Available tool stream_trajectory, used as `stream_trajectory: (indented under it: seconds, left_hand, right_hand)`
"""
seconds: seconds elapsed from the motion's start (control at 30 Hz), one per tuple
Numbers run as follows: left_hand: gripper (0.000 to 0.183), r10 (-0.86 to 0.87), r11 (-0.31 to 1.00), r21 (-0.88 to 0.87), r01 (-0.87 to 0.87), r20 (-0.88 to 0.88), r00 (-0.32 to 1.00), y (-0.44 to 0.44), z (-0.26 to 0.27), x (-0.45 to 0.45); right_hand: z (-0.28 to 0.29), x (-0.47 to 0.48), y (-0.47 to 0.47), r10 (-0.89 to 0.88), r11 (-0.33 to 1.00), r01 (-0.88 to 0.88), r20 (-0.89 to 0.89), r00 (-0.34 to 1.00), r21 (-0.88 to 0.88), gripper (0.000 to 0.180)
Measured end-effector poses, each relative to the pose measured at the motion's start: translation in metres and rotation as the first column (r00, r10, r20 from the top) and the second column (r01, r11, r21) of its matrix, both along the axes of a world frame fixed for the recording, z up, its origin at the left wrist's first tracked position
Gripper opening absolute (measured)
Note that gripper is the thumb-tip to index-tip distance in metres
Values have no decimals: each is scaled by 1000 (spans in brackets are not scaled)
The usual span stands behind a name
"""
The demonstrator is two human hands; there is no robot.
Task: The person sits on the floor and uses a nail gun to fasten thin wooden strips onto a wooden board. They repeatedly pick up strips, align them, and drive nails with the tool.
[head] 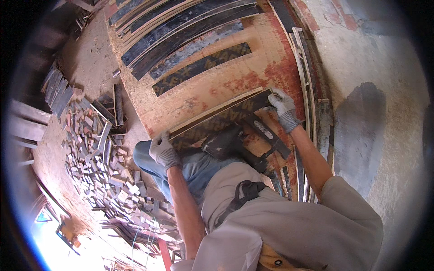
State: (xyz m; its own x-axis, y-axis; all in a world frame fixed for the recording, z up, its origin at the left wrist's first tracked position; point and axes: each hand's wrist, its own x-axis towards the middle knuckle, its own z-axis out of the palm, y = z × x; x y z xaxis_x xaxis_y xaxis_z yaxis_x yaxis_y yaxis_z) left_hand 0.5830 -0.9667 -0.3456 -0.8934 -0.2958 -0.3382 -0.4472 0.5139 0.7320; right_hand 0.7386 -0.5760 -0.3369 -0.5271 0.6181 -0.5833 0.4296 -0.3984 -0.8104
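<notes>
Both hands wear light grey knit gloves and hold a long strip of dark film-faced plywood [222,118] by its two ends. My left hand [162,149] grips the left end, just above my knee. At the right end, my right hand [283,105] has its fingers wrapped over the corner. The strip bears yellowish printed letters, and a pale edge shows along its far side. It is tilted above a plywood board [203,98] with red stains. Close to my legs lies a black tool [268,135], possibly a nail gun, partly hidden by the strip and my body.
Another printed strip [203,69] lies flat beyond my hands. Several dark strips [190,37] are stacked farther off. Left of the board, a large heap of wood offcuts [101,152] covers the floor. Long narrow strips [305,78] line the board's right side, beside a concrete surface [400,135].
</notes>
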Motion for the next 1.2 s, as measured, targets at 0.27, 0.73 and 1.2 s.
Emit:
stream_trajectory:
  seconds: [0.27,0.73,1.2]
  left_hand:
    - [26,85,984,147,-99,95,992,-7,-2,-3]
    - [44,-51,992,114,49,11,999,5,24,7]
    - [43,161,924,337,-182,89,983,7,12,1]
  right_hand:
    - [-2,-13,-3,35,999,-35,-66,997,-3,40]
    - [6,-38,-37,-19,996,14,58,998,89,42]
    - [-18,-38,-34,-27,989,43,-107,994,145,39]
